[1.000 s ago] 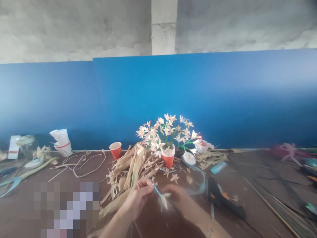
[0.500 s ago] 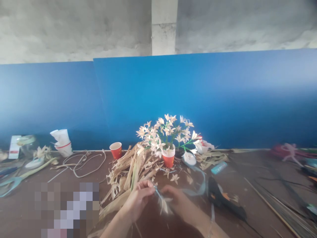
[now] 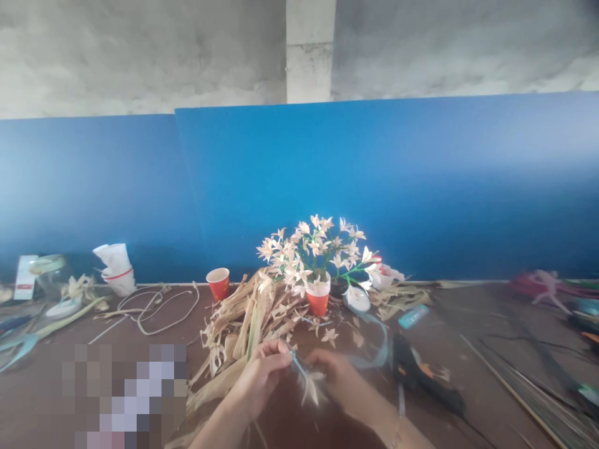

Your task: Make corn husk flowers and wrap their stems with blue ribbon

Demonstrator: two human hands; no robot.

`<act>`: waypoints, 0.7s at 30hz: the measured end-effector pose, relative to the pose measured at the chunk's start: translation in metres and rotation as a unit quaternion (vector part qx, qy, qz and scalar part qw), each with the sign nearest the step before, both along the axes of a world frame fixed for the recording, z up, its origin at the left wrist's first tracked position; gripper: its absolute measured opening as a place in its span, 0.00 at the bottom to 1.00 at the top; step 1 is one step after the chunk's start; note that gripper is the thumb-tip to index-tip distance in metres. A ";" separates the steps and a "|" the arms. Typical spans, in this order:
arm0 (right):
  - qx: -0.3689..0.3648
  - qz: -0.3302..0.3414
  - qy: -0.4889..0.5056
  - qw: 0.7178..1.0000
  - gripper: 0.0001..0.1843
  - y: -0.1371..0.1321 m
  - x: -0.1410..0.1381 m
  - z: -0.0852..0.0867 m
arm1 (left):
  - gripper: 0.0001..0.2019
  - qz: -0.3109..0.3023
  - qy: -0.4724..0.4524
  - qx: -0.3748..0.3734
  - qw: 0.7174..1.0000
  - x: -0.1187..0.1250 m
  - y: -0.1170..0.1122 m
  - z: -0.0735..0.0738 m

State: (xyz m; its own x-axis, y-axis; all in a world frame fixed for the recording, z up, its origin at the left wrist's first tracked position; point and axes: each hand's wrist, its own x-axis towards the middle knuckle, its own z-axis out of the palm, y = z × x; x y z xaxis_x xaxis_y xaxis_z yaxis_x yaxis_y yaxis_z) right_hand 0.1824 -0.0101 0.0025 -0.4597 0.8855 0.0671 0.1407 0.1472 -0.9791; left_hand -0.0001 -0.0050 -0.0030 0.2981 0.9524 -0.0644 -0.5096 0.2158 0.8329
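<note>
Head camera: our left hand [image 3: 266, 369] pinches the blue stem [image 3: 298, 363] of a pale flower [image 3: 310, 391] above the worktop [image 3: 290, 427]. The stem slants from far left to near right, the flower nearer our right hand [image 3: 337, 379], whose blurred grip we cannot tell.

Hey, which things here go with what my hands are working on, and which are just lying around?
In hand, or likely part of it:
pale flower on blue stem, left hand pinching the stem
blue tape, similar in colour
dried husks
similar flowers in a red cup

Probably just lying about:
other red cup
glass jar
white cups
turquoise item
</note>
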 end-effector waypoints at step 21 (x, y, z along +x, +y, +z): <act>-0.131 -0.012 -0.086 0.988 0.22 0.012 0.052 0.010 | 0.08 0.053 -0.049 -0.019 0.997 -0.008 0.006 0.010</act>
